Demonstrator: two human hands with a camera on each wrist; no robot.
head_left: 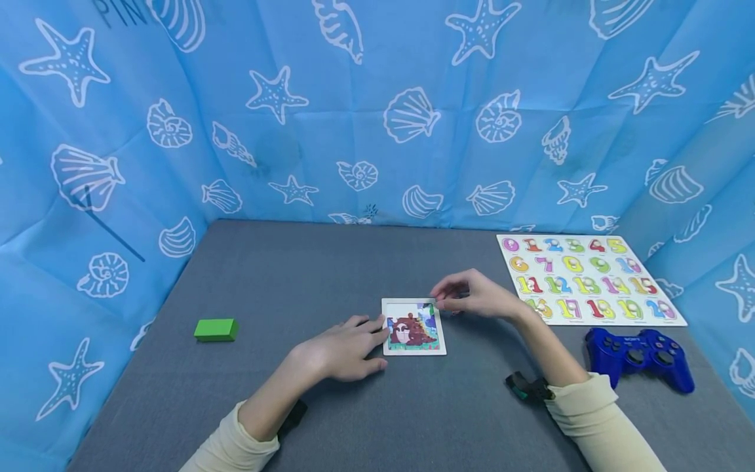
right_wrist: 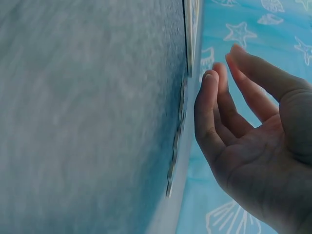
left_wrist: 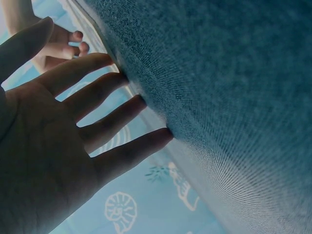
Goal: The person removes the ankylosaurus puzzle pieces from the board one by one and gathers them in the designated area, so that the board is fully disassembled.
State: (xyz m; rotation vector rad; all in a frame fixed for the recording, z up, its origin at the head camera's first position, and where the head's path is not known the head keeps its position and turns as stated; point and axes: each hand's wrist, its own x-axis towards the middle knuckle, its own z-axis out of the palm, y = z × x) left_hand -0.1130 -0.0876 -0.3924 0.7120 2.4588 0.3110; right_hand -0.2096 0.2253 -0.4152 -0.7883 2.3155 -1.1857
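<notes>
A small jigsaw picture [head_left: 413, 331] in a white frame lies flat on the grey table, showing a brown-red figure on a colourful ground. My left hand [head_left: 352, 347] is spread at its left side, fingertips by the frame's left edge; the left wrist view shows those fingers [left_wrist: 122, 105] nearly straight. At the frame's top right corner is my right hand [head_left: 472, 295], fingers bent. In the right wrist view this hand [right_wrist: 253, 131] has thumb and index fingertips close together, with nothing visible between them. Exact contact with the frame is hard to tell.
A green block [head_left: 215, 330] lies at the left. On the right are a number puzzle board [head_left: 590, 280] and, in front of it, a blue game controller [head_left: 639, 357]. A blue curtain [head_left: 354, 131] with shell prints hangs around the back and sides.
</notes>
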